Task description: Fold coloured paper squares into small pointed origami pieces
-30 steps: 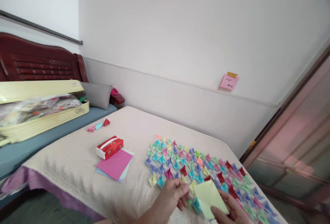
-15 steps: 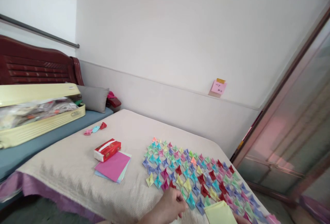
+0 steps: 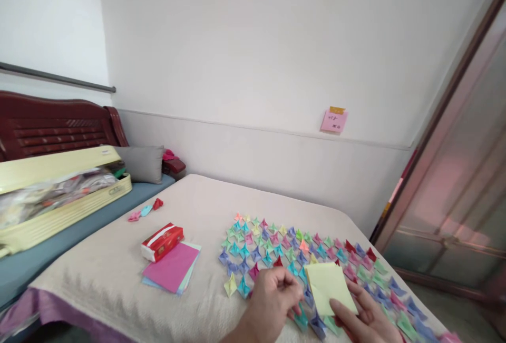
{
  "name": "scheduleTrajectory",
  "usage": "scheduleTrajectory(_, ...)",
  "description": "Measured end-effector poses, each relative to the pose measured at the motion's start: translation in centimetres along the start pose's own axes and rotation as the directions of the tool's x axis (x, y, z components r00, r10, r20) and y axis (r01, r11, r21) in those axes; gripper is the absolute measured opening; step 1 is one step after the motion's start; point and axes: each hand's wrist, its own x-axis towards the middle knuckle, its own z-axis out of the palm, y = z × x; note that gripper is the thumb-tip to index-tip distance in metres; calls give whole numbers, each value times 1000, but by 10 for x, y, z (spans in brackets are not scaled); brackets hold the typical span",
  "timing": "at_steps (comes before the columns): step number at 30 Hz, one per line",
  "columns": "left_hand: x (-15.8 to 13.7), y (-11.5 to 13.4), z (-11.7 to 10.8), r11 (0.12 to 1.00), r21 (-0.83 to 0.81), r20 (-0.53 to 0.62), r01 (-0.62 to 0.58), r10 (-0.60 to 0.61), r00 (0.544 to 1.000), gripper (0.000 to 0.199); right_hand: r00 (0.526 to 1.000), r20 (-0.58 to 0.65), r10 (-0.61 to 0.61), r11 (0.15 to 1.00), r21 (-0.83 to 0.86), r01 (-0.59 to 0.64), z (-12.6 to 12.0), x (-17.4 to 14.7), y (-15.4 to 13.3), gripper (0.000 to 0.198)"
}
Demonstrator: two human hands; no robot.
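Note:
Yellow square paper (image 3: 328, 285) with a doubled top edge is held between the thumb and fingers of my right hand (image 3: 367, 314). To its left is my left hand (image 3: 276, 295), its fingers curled together in a pinch. Whether anything lies inside that pinch is hidden. Both hands are over the lower part of a large group of small folded paper shapes (image 3: 255, 252) in many colours, set out in rows on the bed cover. A yellow folded shape (image 3: 230, 285) and a teal one (image 3: 244, 287) lie just left of my left hand.
On the beige bed cover (image 3: 205, 211) lie a red tissue pack (image 3: 164, 242), coloured paper sheets (image 3: 172, 269) and small crumpled pieces (image 3: 146, 210). An ajar cream suitcase (image 3: 67, 224) stands left, beside a grey pillow (image 3: 143, 164). A pink note (image 3: 334, 121) hangs on the wall.
My right hand has come up into view with the yellow paper, raising it. My left hand has moved slightly up and right, still curled. The camera view has tilted a little.

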Motion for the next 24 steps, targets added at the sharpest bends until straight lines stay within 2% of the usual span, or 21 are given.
scheduleTrajectory(3, 11, 1, 4, 991, -121, -113, -55, 42, 993, 15, 999, 21, -39, 999, 38, 38, 15, 8, 1, 50)
scheduleTrajectory(5, 19, -11, 2, 977, -196, -197, -78, 38, 980, 18, 998, 36, -42, 998, 38, 40, 20, 12, 4, 48)
scheduleTrajectory(6, 21, -20, 0, 973, -214, -202, -91, 46, 978, 22, 998, 48, -39, 999, 38, 37, 21, 13, 7, 47)
scheduleTrajectory(8, 23, -39, -4, 970, -236, -153, -55, 18, 988, 32, 997, 78, -27, 999, 24, 25, 21, 13, 16, 44)
scheduleTrajectory(11, 19, -61, -5, 972, -210, 71, 106, -93, 993, 43, 991, 136, -15, 999, -31, 19, 15, 12, 33, 39)
scheduleTrajectory(13, 15, -69, -4, 974, -184, 139, 131, -106, 985, 44, 981, 192, -6, 996, -83, 22, 10, 11, 45, 37)
scheduleTrajectory(16, 13, -75, -3, 984, -132, 91, 121, -110, 990, 32, 959, 281, 34, 993, -119, 0, 2, 9, 59, 37)
scheduleTrajectory(19, 12, -79, -2, 976, -138, 55, 169, -163, 985, 31, 959, 278, 61, 996, -80, -40, -2, 6, 63, 38)
scheduleTrajectory(22, 9, -80, 0, 928, -265, 61, 261, -254, 965, 37, 980, 197, 43, 999, -35, -37, -2, 3, 61, 36)
scheduleTrajectory(24, 7, -81, 1, 874, -369, 75, 317, -312, 947, 40, 981, 190, 33, 999, -47, -24, -3, 2, 61, 34)
